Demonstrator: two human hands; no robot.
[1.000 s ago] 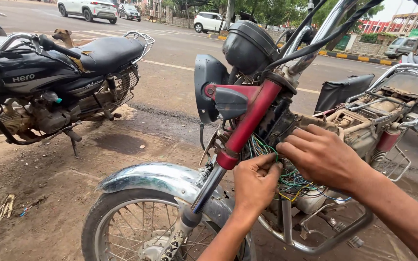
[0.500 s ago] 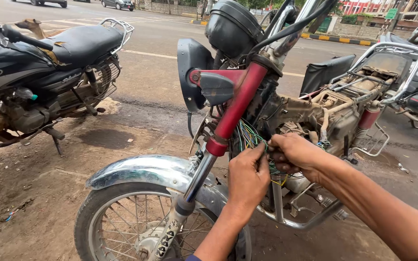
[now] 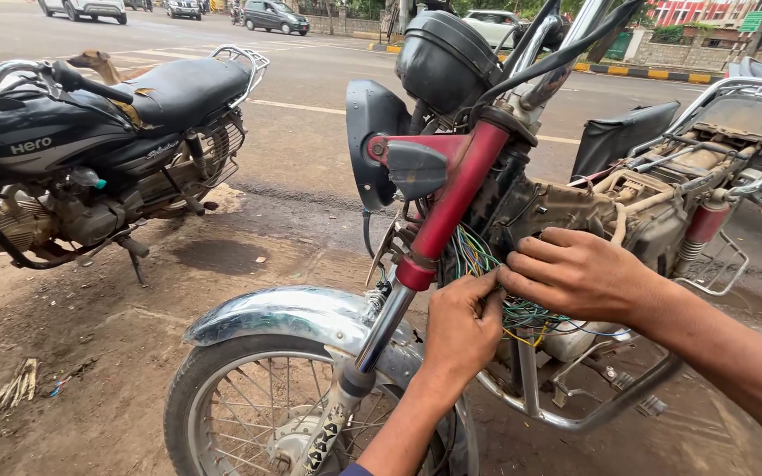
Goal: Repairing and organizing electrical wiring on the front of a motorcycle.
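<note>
Both hands are in at centre frame, right on the tangle of green, yellow and blue wires (image 3: 496, 282) that spills out behind the red front fork tube (image 3: 451, 207) of the stripped-down motorcycle. The left hand (image 3: 460, 330) comes up from below, fingers curled shut on the bundle; the right hand (image 3: 575, 273) reaches in from the right — fingertips pinched tight on the same wires. Lower left, the chrome front mudguard (image 3: 275, 313) arcs over the spoked wheel (image 3: 249, 414). Upper left, a black parked motorcycle (image 3: 72, 150) stands on the dirt.
</note>
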